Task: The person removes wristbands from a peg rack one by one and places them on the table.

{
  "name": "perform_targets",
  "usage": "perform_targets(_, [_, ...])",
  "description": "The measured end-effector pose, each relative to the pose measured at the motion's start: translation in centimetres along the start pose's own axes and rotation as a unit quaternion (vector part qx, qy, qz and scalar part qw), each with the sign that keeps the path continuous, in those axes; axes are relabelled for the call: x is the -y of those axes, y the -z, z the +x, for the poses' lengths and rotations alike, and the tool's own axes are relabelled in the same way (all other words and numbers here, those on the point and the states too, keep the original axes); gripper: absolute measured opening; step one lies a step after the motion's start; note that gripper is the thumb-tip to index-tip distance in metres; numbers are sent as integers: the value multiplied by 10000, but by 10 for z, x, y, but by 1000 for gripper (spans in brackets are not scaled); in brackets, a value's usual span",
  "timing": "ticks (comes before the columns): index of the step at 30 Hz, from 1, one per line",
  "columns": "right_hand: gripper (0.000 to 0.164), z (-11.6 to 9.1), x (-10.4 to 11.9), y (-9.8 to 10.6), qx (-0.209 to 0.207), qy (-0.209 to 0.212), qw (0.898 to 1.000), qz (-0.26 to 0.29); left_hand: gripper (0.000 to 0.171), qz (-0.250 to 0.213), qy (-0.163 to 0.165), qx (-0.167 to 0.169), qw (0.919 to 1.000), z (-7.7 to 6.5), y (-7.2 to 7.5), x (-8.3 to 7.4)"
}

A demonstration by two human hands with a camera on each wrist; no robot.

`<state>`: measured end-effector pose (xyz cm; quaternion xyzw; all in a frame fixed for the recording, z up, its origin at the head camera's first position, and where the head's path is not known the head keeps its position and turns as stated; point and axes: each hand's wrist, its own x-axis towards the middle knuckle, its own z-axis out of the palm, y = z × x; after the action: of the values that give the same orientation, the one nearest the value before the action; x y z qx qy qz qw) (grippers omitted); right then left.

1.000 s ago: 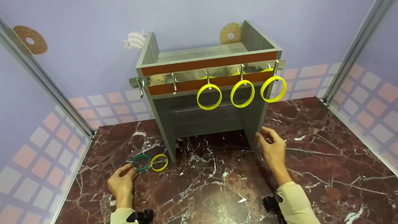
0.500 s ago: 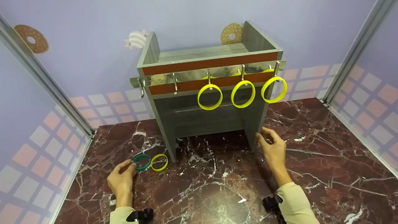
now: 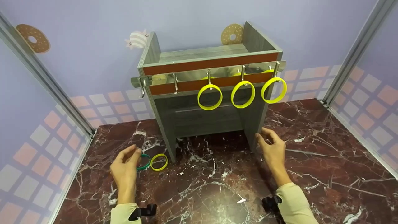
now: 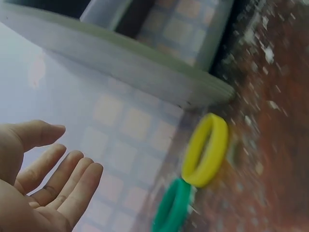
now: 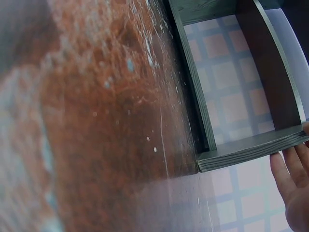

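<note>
My left hand [image 3: 126, 169] is raised over the left side of the table, holding nothing, with its fingers loosely bent. In the head view it overlaps part of a green ring [image 3: 145, 167]. Right beside that lies a yellow ring [image 3: 159, 162]. The left wrist view shows the thumb and fingers apart, with the yellow ring [image 4: 206, 150] and green ring [image 4: 173, 208] off to their right. My right hand [image 3: 273, 151] pinches the front edge of the right side panel of a grey wooden shelf [image 3: 208, 121]. Its fingers [image 5: 285, 174] lie along the panel's outer face.
Across the shelf's front runs a metal hook rail [image 3: 192, 74]. Yellow rings [image 3: 210, 97] hang from its three right-hand hooks; the two left-hand hooks [image 3: 175, 84] are bare. Patterned walls [image 3: 192, 15] enclose the dark red marbled table [image 3: 202, 199] at the back and both sides.
My left hand has risen from beside the green ring and moved slightly forward, its fingertips now higher. The rings stay put. My right hand keeps its hold on the shelf panel.
</note>
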<state>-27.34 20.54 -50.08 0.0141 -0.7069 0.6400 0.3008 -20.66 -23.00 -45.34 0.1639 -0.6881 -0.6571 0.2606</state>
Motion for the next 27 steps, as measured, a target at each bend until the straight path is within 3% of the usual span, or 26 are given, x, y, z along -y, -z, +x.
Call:
perform_targets(5, [23, 0, -1, -1, 0, -31, 10000, 78, 26, -402, -286, 108, 9987, -6, -9, -18])
perform_targets(11, [23, -1, -1, 0, -21, 13, 10000, -5, 23, -493, -678, 278, 9961, -14, -22, -35])
perform_targets(17, [24, 1, 0, 0, -36, -45, 9999, -134, 21, -866, -1023, 491, 9898, -18, -39, -49])
perform_targets(27, [28, 0, 2, 1, -64, -255, 9987, -426, 20, -794, -1627, 1114, 9771, -27, -68, -74])
